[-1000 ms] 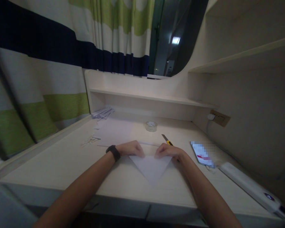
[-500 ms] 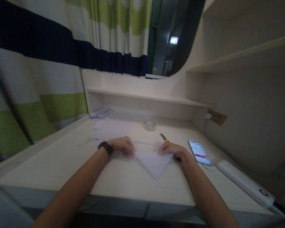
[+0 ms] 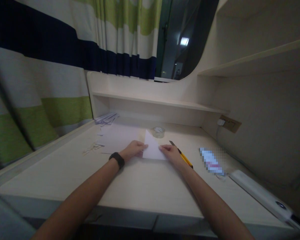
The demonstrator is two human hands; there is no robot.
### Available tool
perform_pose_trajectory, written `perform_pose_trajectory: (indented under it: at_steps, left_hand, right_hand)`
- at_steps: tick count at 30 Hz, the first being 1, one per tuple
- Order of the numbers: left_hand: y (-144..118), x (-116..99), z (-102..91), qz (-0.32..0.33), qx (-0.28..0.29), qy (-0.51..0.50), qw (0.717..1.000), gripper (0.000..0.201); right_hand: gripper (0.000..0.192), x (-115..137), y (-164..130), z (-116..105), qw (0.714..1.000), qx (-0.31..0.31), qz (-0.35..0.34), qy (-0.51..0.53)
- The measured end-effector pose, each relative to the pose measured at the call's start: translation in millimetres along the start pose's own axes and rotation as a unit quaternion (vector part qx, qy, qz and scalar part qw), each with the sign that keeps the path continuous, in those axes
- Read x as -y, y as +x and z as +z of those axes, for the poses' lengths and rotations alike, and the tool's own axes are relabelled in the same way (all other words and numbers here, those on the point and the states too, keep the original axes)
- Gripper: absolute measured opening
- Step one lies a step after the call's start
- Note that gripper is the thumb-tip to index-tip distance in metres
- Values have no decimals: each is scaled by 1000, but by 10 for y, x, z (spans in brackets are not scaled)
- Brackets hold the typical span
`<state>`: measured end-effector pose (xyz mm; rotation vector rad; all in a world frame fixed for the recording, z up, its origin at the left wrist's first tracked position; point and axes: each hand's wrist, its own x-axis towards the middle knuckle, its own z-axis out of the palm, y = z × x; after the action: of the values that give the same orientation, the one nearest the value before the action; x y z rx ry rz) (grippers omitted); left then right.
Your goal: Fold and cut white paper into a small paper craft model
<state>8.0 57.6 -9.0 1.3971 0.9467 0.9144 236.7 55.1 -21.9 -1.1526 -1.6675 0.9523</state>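
Observation:
A folded white paper (image 3: 152, 148) stands tilted up off the pale desk (image 3: 130, 186) between my two hands. My left hand (image 3: 134, 149), with a black band on its wrist, pinches the paper's left edge. My right hand (image 3: 170, 152) holds its right lower edge, fingers closed on it. A yellow utility knife (image 3: 183, 156) lies just right of my right hand. A clear tape roll (image 3: 158, 132) sits behind the paper. A flat white sheet (image 3: 120, 137) lies under and beyond my left hand.
A phone (image 3: 211, 161) lies at the right, with a long white device (image 3: 260, 194) nearer the desk's right edge. Paper strips (image 3: 106, 119) and scraps (image 3: 92, 147) lie at the back left. A low shelf (image 3: 155, 101) runs along the back. A striped curtain (image 3: 40, 83) hangs left.
The paper triangle that lay flat pointing toward me has been lifted and carried farther away, toward the tape roll. Both hands moved forward with it and closer together.

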Motion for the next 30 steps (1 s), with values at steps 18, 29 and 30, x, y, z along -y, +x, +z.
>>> perform_pose_trajectory:
  at_steps: [18,29,30]
  left_hand:
    - [-10,-28,90,25,-87,-50,995,46]
    - [-46,-74,86,40,66,-145,986,54]
    - [-39,-62,80,43,72,-147,986,54]
  right_hand:
    - [56,317,-222,84,964,35,-127,-231]
    - [49,236,-163,103,993,6,-84,-86]
    - [49,222,-158,109,993,6,-84,-80]
